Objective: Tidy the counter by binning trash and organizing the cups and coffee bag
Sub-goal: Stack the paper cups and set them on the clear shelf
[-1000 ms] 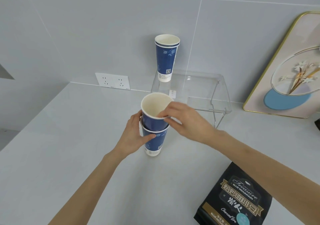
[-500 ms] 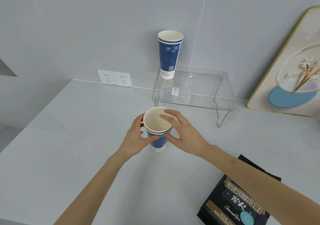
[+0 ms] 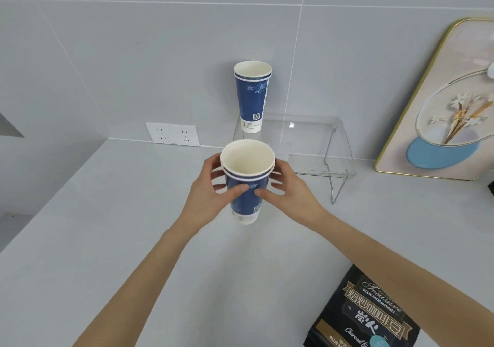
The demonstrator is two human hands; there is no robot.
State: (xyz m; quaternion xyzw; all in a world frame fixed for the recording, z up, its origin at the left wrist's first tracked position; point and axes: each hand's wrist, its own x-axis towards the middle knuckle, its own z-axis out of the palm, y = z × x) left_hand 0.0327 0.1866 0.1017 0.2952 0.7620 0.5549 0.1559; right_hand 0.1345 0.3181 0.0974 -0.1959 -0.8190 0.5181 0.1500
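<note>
Two blue paper cups nested into one stack [image 3: 246,202] are held upright above the grey counter [image 3: 107,226]. My left hand [image 3: 211,189] grips the stack from the left and my right hand [image 3: 288,194] from the right, thumbs meeting on its front. A second stack of blue paper cups [image 3: 251,98] stands on the left end of a clear acrylic shelf [image 3: 320,143] against the wall. A black coffee bag [image 3: 366,314] lies on the counter at the lower right, under my right forearm.
A white double wall socket [image 3: 173,134] sits left of the shelf. A gold-framed picture [image 3: 441,101] leans on the wall at the right. A dark object [image 3: 491,186] shows at the right edge. The counter's left edge drops off near a grey recess.
The upper cup has been pushed fully down into the lower one. My right hand moved from the rim to the stack's side, and both hands lifted the stack off the counter.
</note>
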